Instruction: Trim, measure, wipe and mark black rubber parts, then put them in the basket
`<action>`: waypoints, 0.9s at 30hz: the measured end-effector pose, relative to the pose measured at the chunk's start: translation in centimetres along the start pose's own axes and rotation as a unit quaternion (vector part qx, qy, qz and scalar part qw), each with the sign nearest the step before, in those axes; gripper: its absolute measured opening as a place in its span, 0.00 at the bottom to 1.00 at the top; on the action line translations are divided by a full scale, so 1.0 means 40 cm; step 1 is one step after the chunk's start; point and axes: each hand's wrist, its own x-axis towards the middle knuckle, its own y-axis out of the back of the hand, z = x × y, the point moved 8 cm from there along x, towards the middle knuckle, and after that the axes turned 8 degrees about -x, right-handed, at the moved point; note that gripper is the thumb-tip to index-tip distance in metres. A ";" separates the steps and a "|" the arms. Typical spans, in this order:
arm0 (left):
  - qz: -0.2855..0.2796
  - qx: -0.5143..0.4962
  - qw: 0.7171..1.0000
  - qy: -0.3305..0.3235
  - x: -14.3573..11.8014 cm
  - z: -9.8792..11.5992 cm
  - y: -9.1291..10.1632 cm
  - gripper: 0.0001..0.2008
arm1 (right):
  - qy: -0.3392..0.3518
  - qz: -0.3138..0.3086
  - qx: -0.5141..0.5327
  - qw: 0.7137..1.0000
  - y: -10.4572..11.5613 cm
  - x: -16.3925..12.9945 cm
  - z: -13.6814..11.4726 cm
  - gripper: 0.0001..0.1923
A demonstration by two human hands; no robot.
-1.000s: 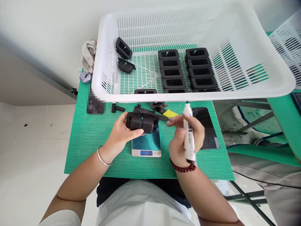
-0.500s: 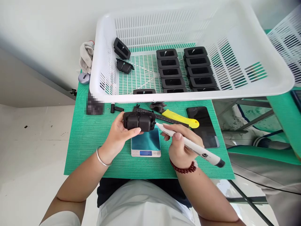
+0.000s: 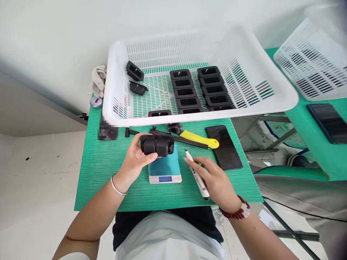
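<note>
Far left on the green mat (image 3: 103, 173): a grey glove (image 3: 98, 80) and a small round grey object (image 3: 96, 102) by the basket corner, then a blurred-out patch that cannot be read. Left hand (image 3: 134, 162) is closed around a black moulded part (image 3: 156, 145), fingers curled under and thumb on the near face, holding it just above the far edge of the small digital scale (image 3: 165, 169); whether the part touches the scale cannot be told. Behind it lie a black caliper (image 3: 187, 139), a yellow utility knife (image 3: 199, 139) and a dark scrap, then a black phone (image 3: 223, 147) face up. Right hand (image 3: 217, 180) loosely grips a white marker (image 3: 195, 175), tip pointing up toward the part but apart from it, fingers partly curled.

Progress, judged: the white basket (image 3: 114, 90) holds two neat rows of about ten like parts, several with a small white mark, plus two loose ones at its left and one against the near wall. The held part looks unmarked on the side shown, so marking it seems not yet done.

Hard to tell: scale readout too small, marker print illegible, near rim hides the front parts. A second basket (image 3: 311, 68) and a dark tray at right are cut off.
</note>
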 end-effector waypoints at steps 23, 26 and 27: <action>-0.351 0.506 0.718 -0.325 0.102 0.387 -0.259 0.22 | 0.067 -0.308 0.399 0.861 0.211 0.495 0.073 0.32; -0.299 0.569 0.693 -0.327 0.192 0.409 -0.242 0.20 | 0.060 -0.340 0.330 0.879 0.176 0.586 0.119 0.32; -0.273 0.595 0.689 -0.310 0.224 0.402 -0.228 0.21 | 0.068 -0.340 0.302 0.888 0.157 0.611 0.129 0.30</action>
